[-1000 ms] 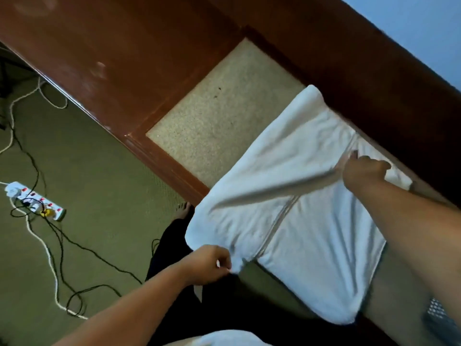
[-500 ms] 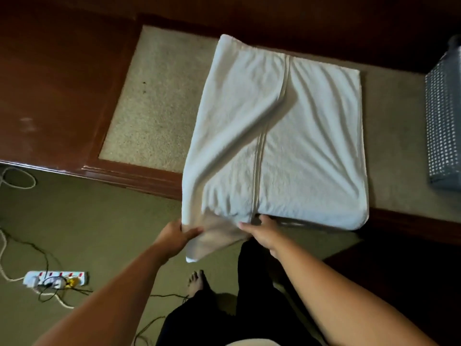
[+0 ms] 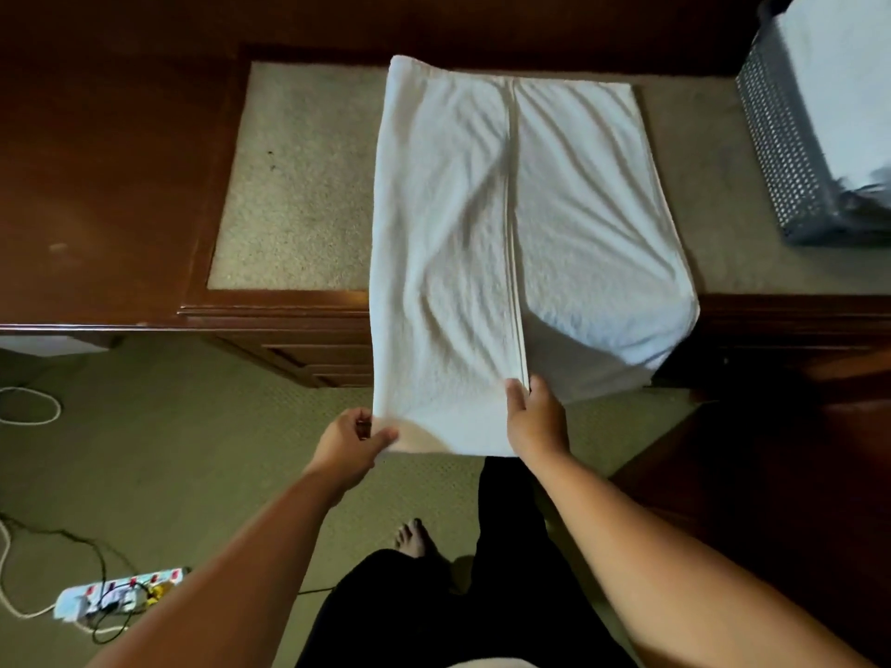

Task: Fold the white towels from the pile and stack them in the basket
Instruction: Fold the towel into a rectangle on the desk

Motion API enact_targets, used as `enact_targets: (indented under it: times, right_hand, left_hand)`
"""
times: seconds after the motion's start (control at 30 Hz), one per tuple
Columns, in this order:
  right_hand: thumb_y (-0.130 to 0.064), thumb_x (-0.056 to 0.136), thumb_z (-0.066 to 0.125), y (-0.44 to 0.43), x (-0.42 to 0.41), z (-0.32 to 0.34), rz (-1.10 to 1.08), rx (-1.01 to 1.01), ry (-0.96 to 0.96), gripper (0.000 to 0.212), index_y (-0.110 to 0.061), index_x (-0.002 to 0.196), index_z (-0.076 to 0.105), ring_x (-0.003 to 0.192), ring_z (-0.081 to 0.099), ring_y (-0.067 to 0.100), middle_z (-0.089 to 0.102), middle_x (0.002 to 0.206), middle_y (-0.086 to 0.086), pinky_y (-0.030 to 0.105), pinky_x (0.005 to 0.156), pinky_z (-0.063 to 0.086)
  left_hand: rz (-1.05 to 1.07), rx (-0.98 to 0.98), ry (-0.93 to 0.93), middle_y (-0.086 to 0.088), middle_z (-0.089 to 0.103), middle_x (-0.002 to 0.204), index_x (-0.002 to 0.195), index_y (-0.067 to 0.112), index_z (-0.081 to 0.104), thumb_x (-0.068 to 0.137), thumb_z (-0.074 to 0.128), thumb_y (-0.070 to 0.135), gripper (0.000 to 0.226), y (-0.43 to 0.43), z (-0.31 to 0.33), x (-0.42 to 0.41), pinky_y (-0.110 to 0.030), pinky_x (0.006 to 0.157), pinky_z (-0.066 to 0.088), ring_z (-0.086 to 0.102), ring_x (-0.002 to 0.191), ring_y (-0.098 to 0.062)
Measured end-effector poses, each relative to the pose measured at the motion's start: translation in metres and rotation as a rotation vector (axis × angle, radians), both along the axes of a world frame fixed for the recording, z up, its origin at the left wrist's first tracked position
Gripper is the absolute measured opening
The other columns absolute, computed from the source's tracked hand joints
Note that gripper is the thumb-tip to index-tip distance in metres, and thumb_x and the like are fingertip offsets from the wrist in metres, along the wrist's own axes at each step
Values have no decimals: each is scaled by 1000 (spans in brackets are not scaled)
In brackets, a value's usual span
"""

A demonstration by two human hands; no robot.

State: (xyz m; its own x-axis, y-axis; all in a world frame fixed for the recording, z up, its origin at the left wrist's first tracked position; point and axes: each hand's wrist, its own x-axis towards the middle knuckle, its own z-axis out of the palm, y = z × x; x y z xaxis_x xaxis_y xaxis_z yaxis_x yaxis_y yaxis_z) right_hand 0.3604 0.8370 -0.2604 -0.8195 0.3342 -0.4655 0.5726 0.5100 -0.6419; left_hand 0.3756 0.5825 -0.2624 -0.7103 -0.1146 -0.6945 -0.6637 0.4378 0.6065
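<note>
Head view shows a big dark brown wooden desk (image 3: 120, 185) with a rough tan top. A white folded cloth towel (image 3: 458, 233) lies flat on the middle of the desk, its near end held out past the desk's front edge, and a grey plastic basket full of little holes (image 3: 781, 151) sits on the desk's right end. Just in front of the desk, the left hand (image 3: 349, 443) pinches the towel's near left corner and the right hand (image 3: 535, 421) grips its near edge by the stripe, while a small white power strip (image 3: 115, 595) lies on the floor before the desk's left end.
</note>
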Motion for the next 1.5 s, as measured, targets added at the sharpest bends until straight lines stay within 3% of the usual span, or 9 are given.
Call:
enact_targets:
  times: [0.17,0.33,0.43,0.53,0.73,0.9,1.1,1.23,1.5]
  right_hand:
    - [-43,102,50,1,7,1,31,130,-2,36,-9,114,52,83,56,27,57,93,3,36,67,46]
    - [-34,99,59,14,7,-9,117,137,-92,39,-9,127,48,98,60,31,63,115,12,30,70,39]
    - [-28,94,65,25,2,-13,142,177,-216,47,-16,135,44,109,59,29,57,130,9,35,87,48]
    - [-31,88,71,54,-21,-4,35,236,-161,55,-18,136,48,124,52,32,45,141,12,39,101,45]
    - [-28,85,71,148,-95,16,-183,383,21,62,-10,139,46,124,44,41,41,138,21,43,105,40]
    - [-42,87,69,216,-149,16,-300,422,-211,81,-5,149,32,135,28,46,24,152,20,56,110,30]
    - [-58,88,58,246,-172,8,-1,480,-345,67,-5,129,57,125,41,44,45,137,23,54,106,38]
    - [-46,93,59,238,-170,22,124,479,-227,48,-6,118,58,112,58,44,64,119,23,46,95,46]
    - [-29,97,58,157,-161,49,66,282,-101,52,-11,143,40,108,63,43,63,127,23,40,83,50]
  left_hand:
    - [-62,-39,-14,-4,73,89,98,15,65,85,79,21,20,-1,-8,5,-40,75,58,71,81,-23]
    - [-112,-147,-30,-4,73,87,100,13,65,83,80,20,24,3,-14,6,-38,73,56,70,80,-25]
    - [-106,-262,-144,-15,67,113,128,9,55,78,83,20,59,5,-10,-9,-36,71,55,67,97,-31]
    - [-64,-403,-81,-23,39,145,151,13,34,78,85,26,90,16,14,-50,-46,98,49,51,127,-41]
    - [-276,-448,345,-10,34,149,146,20,41,87,75,31,69,60,62,-130,-51,107,43,41,134,-36]
    - [-240,-335,270,-5,39,146,138,23,50,87,76,33,59,78,63,-150,-42,103,48,54,125,-24]
    - [-138,-305,241,3,55,127,121,24,62,91,72,32,33,81,68,-149,-26,78,45,60,99,-7]
    - [-69,-265,253,8,67,112,111,26,67,91,72,30,22,69,72,-155,-26,70,49,64,92,-4]
    - [-31,-154,205,11,73,91,106,23,70,91,73,24,15,7,84,-173,-21,61,46,68,80,-5]
